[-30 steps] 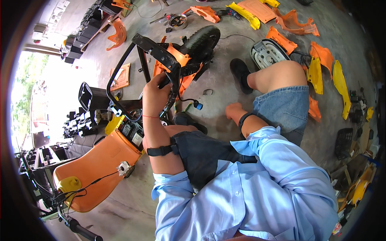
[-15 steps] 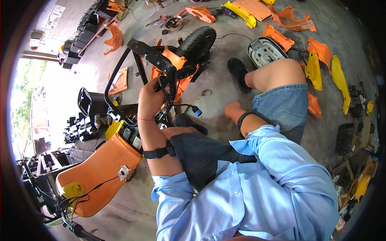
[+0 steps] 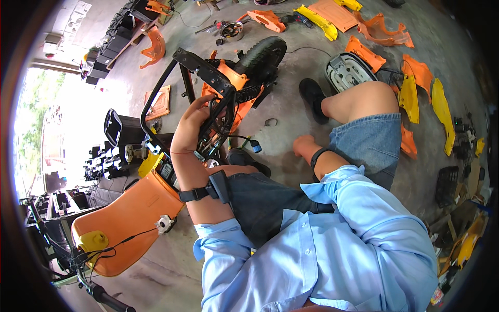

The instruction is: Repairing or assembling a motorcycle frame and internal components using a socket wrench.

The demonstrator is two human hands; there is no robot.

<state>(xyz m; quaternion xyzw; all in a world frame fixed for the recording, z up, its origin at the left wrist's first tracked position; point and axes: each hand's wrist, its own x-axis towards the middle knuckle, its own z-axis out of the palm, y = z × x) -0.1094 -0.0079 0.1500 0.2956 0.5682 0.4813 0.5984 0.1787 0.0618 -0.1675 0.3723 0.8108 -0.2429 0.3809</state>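
Observation:
My left hand (image 3: 196, 118) is closed around the upright black frame (image 3: 221, 112) of a partly stripped two-wheeler, among black cables below a bracket plate. Orange panels (image 3: 231, 76) sit on the frame beside a knobbly black tyre (image 3: 261, 60) and a coiled spring. A cable with a blue connector (image 3: 255, 146) dangles right of my left hand. My right hand (image 3: 303, 144) hangs low beside my bent right leg, over the grey floor, nearest that leg; its fingers are turned under and unclear.
An orange body panel (image 3: 125, 223) with handlebar (image 3: 112, 296) lies lower left. Orange and yellow panels (image 3: 443, 114), a grey oval housing (image 3: 351, 73), tools, and a metal bowl (image 3: 232, 31) with small parts are spread over the floor (image 3: 288, 104). Black boxes (image 3: 119, 36) line the upper left.
My left wrist and forearm have shifted leftward, and the fingers have changed position on the frame and cables. My right hand stays low beside the leg, almost unchanged.

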